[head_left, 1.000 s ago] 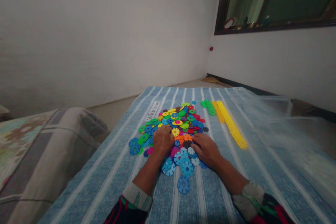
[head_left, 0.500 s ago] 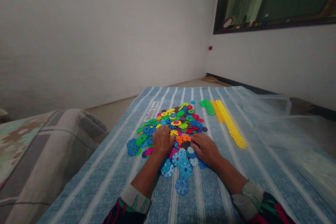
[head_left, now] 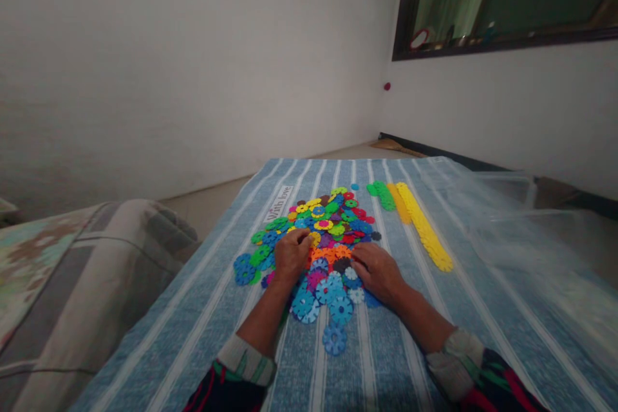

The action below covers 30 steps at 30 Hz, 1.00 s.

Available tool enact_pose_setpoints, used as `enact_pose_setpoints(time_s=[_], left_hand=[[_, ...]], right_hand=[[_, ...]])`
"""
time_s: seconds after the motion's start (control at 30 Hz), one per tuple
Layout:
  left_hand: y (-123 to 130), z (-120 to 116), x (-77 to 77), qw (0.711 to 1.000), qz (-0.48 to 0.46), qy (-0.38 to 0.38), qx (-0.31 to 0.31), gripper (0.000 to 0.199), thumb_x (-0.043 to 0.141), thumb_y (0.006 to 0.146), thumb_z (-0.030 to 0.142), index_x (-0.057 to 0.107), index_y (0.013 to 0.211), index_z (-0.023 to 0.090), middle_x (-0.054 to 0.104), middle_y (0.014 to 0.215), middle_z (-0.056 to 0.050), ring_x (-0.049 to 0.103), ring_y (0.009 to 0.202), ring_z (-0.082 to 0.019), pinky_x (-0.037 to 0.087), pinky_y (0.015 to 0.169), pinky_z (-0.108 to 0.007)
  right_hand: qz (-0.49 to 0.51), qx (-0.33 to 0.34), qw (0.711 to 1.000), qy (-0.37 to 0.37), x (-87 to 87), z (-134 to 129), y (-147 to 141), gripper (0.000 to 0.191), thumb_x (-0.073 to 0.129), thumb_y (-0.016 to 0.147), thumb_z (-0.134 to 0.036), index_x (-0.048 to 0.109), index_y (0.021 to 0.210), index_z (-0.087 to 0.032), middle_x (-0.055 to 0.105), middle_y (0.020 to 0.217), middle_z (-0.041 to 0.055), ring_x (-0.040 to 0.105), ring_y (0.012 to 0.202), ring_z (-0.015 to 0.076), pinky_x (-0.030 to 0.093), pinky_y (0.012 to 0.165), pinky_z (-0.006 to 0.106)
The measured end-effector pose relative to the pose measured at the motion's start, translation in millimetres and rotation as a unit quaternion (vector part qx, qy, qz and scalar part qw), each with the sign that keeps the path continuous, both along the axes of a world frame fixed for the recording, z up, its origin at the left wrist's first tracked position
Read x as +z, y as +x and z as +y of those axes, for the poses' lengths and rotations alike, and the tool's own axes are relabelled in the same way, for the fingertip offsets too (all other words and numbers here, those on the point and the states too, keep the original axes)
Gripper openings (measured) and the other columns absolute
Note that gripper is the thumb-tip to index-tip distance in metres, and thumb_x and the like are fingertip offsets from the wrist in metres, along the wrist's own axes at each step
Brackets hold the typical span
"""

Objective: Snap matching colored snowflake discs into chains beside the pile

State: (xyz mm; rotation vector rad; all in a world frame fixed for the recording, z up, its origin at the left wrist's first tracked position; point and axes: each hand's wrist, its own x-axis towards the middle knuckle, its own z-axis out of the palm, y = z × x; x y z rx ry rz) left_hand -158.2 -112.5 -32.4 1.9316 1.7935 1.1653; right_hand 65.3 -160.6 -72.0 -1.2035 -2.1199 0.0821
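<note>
A heap of notched plastic flower discs [head_left: 333, 227] in many colours lies on the striped cloth. My left hand [head_left: 292, 256] is at the left of the heap, thumb and fingers pinched at the edge of a yellow disc [head_left: 315, 239]. Orange discs [head_left: 331, 254] lie in an overlapping row between my hands. At their right end my right hand [head_left: 379, 271] has its fingers curled together against the orange; its grip is partly hidden. Light blue discs [head_left: 340, 309] spread in front, with a single blue disc [head_left: 335, 339] nearest me.
Right of the heap lie overlapping strips of yellow discs [head_left: 425, 232], orange-yellow discs [head_left: 398, 203] and green discs [head_left: 383, 194]. Clear plastic containers [head_left: 526, 225] stand at the right edge. A covered bed or seat [head_left: 120, 257] is at left, and walls rise behind.
My left hand has shifted slightly left, with the yellow disc moving along at its fingertips. More of the orange row shows now. My right hand has barely moved.
</note>
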Motion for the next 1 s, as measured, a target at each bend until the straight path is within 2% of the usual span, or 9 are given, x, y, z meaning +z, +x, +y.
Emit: enact_pose_setpoints(time_s=[0.23, 0.53, 0.8, 1.0], left_hand=[[-3, -2, 4.1, 0.997, -0.072, 0.012, 0.01, 0.021, 0.055, 0.074, 0.034, 0.07, 0.076, 0.021, 0.071, 0.075, 0.0, 0.064, 0.073, -0.018, 0.049, 0.075, -0.03], [5, -4, 3.4, 0.991, -0.124, 0.025, -0.049, 0.017, 0.059, 0.071, 0.032, 0.07, 0.076, 0.02, 0.072, 0.075, 0.001, 0.065, 0.073, -0.017, 0.051, 0.074, -0.028], [11, -5, 1.2, 0.988, -0.133, 0.014, -0.073, 0.015, 0.062, 0.069, 0.029, 0.071, 0.077, 0.019, 0.072, 0.074, 0.001, 0.065, 0.07, -0.016, 0.053, 0.07, -0.027], [10, -2, -2.8, 0.978, -0.191, -0.011, -0.079, 0.021, 0.064, 0.065, 0.03, 0.07, 0.081, 0.017, 0.073, 0.078, -0.001, 0.068, 0.074, -0.018, 0.055, 0.074, -0.031]], right_hand=[[0.004, 0.006, 1.0, -0.001, 1.9, 0, 1, 0.012, 0.055, 0.088, -0.016, 0.067, 0.091, -0.018, 0.069, 0.1, 0.0102, 0.06, 0.095, 0.0233, 0.046, 0.085, 0.036], [0.004, 0.006, 1.0, -0.003, 1.2, 0, 1, 0.013, 0.054, 0.09, -0.016, 0.067, 0.092, -0.018, 0.069, 0.101, 0.0099, 0.06, 0.096, 0.0232, 0.045, 0.085, 0.035], [-0.005, 0.005, 1.0, -0.02, 4.1, 0, 1, 0.011, 0.054, 0.091, -0.018, 0.065, 0.09, -0.019, 0.068, 0.096, 0.0078, 0.058, 0.093, 0.0216, 0.043, 0.082, 0.033], [-0.003, 0.009, 1.0, -0.025, 1.2, 3, 2, 0.011, 0.054, 0.092, -0.018, 0.065, 0.089, -0.018, 0.067, 0.096, 0.0081, 0.058, 0.093, 0.0211, 0.043, 0.083, 0.033]])
